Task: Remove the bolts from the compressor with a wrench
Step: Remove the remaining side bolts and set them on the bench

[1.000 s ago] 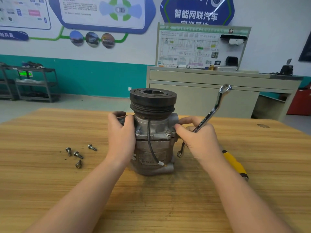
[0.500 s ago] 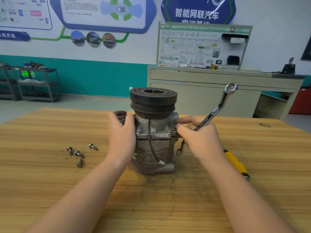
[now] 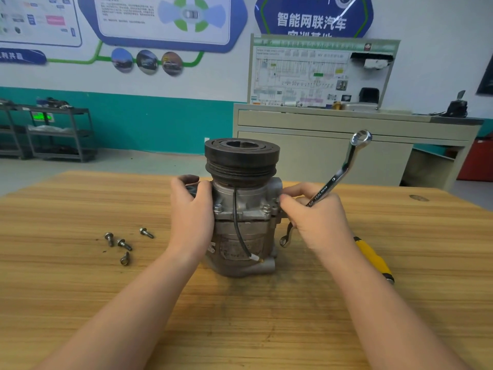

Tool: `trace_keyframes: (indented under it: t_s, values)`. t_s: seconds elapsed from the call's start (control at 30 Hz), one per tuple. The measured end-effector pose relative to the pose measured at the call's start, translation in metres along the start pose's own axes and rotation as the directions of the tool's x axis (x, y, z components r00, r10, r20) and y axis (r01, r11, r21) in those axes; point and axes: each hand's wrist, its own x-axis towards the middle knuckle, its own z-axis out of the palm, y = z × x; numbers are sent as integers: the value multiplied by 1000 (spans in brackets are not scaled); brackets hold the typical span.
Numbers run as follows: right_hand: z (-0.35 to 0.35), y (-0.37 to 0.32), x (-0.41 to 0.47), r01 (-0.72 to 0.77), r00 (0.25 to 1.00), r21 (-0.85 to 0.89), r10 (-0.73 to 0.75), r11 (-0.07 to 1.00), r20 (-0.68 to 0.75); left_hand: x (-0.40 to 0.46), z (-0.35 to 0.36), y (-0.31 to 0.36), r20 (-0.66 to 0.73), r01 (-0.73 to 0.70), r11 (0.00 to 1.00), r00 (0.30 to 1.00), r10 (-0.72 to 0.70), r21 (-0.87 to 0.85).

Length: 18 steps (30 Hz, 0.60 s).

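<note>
A grey metal compressor (image 3: 241, 231) with a black pulley on top stands upright in the middle of the wooden table (image 3: 80, 289). My left hand (image 3: 190, 212) grips its left side. My right hand (image 3: 317, 217) holds a silver ring wrench (image 3: 344, 169) that slants up to the right, while its thumb and fingertips pinch at a bolt on the compressor's right flange. Two bolts (image 3: 266, 208) sit in the front flange. Several removed bolts (image 3: 123, 243) lie loose on the table to the left.
A yellow-handled tool (image 3: 373, 259) lies on the table behind my right forearm. Beyond the table stand a beige cabinet (image 3: 346, 145) with a diagram board and a dark metal shelf rack (image 3: 53, 132) at the far left.
The wrench's upper ring end has swung a little to the right and then back toward upright as my right hand's fingers work at the flange. My left hand has stayed put.
</note>
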Motion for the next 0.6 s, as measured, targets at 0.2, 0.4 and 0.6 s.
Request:
trace_keyframes:
  t_s: [0.2,0.4,0.6]
  values:
    - [1,3,1,-11,999,11,11,1000,-30,0,0,1,-2,6,1000,1000,-6,6]
    - [0,5,2,-23,999,56,24,998,-30,-1,-1,3,11,12,1000,1000,-12,12]
    - [0,3,1,-56,998,148,55,987,7,-1,0,3,10,8,1000,1000,-8,6]
